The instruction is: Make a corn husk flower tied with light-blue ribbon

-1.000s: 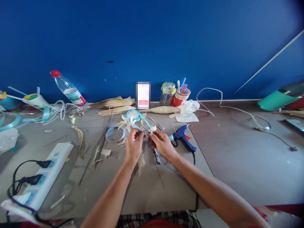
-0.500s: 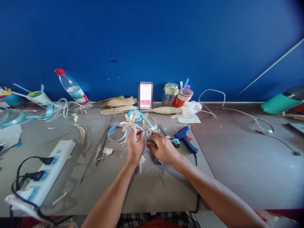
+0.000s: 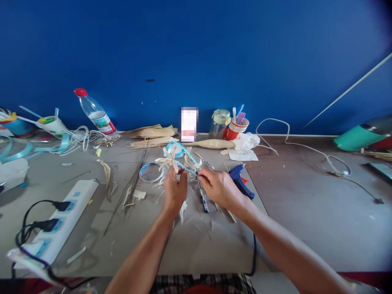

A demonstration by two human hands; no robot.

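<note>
My left hand is closed, thumb and fingers pinching a pale dried-husk flower just below its petals. From the flower a thin stem wrapped in light blue ribbon runs to the right. My right hand pinches the far end of that stem, its fingertips pressed together. Behind the flower lies a roll of light blue ribbon. A utility knife rests on the table between my hands. Beyond my right hand sits a blue glue gun, partly covered by the hand.
A tape roll and thin wires lie left of my hands. Dried husks, a jar and a red paper cup stand along the blue wall. A power strip lies at the left, a tilted bottle behind it.
My right hand has shifted slightly right and turned, drawing away from my left hand along the stem. The utility knife beneath it now shows more. My left hand keeps its hold.
</note>
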